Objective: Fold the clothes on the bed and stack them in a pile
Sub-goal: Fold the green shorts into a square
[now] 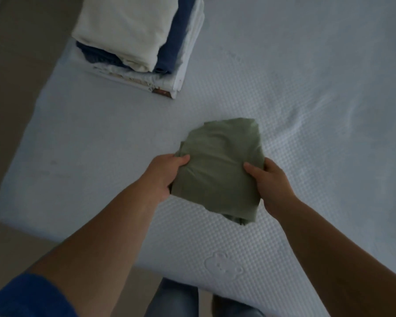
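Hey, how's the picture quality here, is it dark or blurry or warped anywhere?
Head view: dim and bluish overall, no glare; the green garment and both hands, left and right, are soft but readable; the pile at top left looks slightly smeared; the bed edges bow from the wide-angle lens, and its right side looks washed out.

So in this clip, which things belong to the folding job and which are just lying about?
Part of the job:
- green garment, gripped by left hand and right hand
- pile of folded clothes
- bed

Just there:
- floor
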